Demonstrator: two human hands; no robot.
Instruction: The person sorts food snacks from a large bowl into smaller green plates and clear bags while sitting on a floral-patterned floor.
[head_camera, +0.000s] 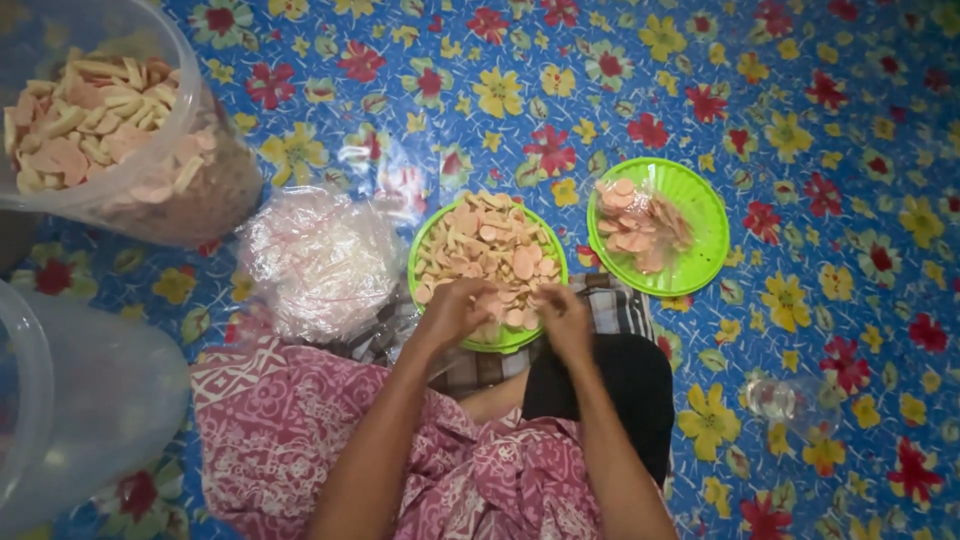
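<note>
Two hands meet over the near edge of a green plate (432, 243) heaped with pale orange and cream crackers (490, 250), which sits on the flowered mat (800, 150) just beyond the person's lap. The left hand (452, 312) is curled, fingers bent down into the near crackers; the right hand (563, 318) is likewise closed close beside it. Whether either actually pinches a cracker cannot be told, since the fingertips are blurred. Judged step: gathering crackers off the heap; the next move would call for a firm pinch and a clean lift without spilling the pile. To the right, touching or nearly so, a second green plate (705, 215) holds a small clear bag of crackers (638, 225). Left of the first plate lies a bundle of clear plastic bags (320, 260). Far left, a clear tub (190, 90) is filled with crackers. Near left stands another clear tub (90, 400), contents not discernible.
</note>
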